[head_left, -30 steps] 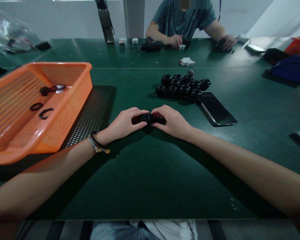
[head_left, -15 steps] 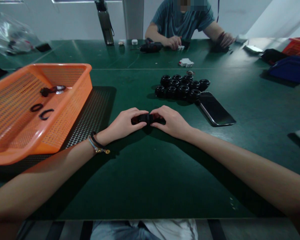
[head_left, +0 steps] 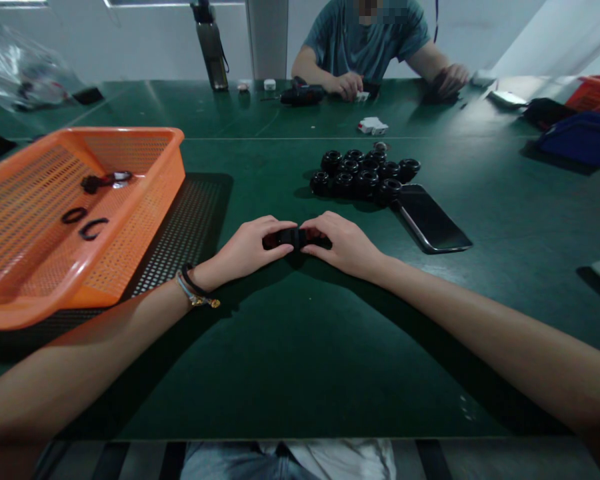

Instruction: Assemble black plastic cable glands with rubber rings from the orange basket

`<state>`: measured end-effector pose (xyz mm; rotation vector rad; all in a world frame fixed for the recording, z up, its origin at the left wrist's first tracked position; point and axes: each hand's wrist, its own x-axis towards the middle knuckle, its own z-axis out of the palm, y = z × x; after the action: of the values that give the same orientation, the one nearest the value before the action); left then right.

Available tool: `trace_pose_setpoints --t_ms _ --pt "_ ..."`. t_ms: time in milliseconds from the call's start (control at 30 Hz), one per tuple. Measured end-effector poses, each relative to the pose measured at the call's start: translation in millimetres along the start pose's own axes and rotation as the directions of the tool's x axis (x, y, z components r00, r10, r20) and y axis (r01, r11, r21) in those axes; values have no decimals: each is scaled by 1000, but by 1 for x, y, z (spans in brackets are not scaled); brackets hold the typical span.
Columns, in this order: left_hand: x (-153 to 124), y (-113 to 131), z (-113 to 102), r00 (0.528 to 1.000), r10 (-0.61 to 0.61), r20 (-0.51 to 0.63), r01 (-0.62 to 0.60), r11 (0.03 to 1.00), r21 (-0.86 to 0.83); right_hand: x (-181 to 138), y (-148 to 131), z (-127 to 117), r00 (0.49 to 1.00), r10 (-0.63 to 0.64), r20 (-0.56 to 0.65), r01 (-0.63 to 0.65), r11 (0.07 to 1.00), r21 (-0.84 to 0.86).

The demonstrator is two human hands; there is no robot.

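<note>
Between my two hands is a small black part (head_left: pixel 293 238), held low over the green table in the middle of the view. My left hand (head_left: pixel 253 245) pinches its left side between thumb and fingers. From the other side my right hand (head_left: pixel 345 244) closes on it in the same way. Fingertips and shadow cover much of the part, so its exact kind cannot be made out. Beyond my hands, slightly right, stands a tight cluster of shiny black round pieces (head_left: pixel 366 179) with holes in their tops. A dark-screened phone (head_left: pixel 434 219) lies against that cluster's right end.
At left an orange perforated basket (head_left: pixel 145 227) holds a few black rings and a short cable. Across the green table (head_left: pixel 300 373) a person (head_left: pixel 370 40) handles small parts. A power drill (head_left: pixel 301 92), a bottle (head_left: pixel 212 57) and a blue bin (head_left: pixel 583 139) stand farther back.
</note>
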<state>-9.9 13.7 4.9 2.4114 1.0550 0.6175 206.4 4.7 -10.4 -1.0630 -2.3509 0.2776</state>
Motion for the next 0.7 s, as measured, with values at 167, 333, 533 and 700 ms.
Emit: trace_pose_setpoints --t_ms 167,333,533,700 --pt "0 1 0 1000 -9 5 9 1000 0 0 0 0 1000 -3 1 3 1000 -1" --pt "1 1 0 1000 -12 7 12 1000 -3 0 -1 -1 1000 5 8 -5 1000 8" --pt "0 1 0 1000 -4 3 4 1000 -8 0 -1 -1 1000 7 11 -7 1000 5" --pt "0 1 0 1000 -3 5 3 1000 4 -1 0 -1 1000 -8 3 8 1000 26"
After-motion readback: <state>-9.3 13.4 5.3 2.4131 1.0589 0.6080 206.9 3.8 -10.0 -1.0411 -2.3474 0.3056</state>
